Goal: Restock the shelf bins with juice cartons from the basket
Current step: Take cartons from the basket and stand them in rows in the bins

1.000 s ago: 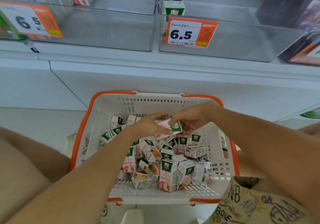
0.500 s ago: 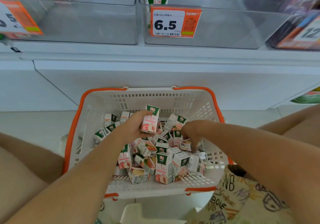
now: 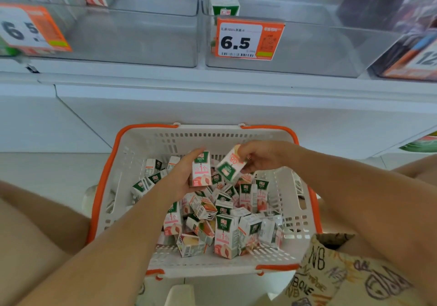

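My left hand grips 1 upright peach juice carton above the basket; my right hand pinches a tilted carton just beside it. Best to square both upright before lifting to the clear bin above the basket. Cartons: small glossy card bricks, sharp-edged. Basket: perforated white plastic, orange rim. Bin walls smooth, transparent.

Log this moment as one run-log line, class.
left hand: holds upright carton | right hand: pinches tilted carton | both above basket
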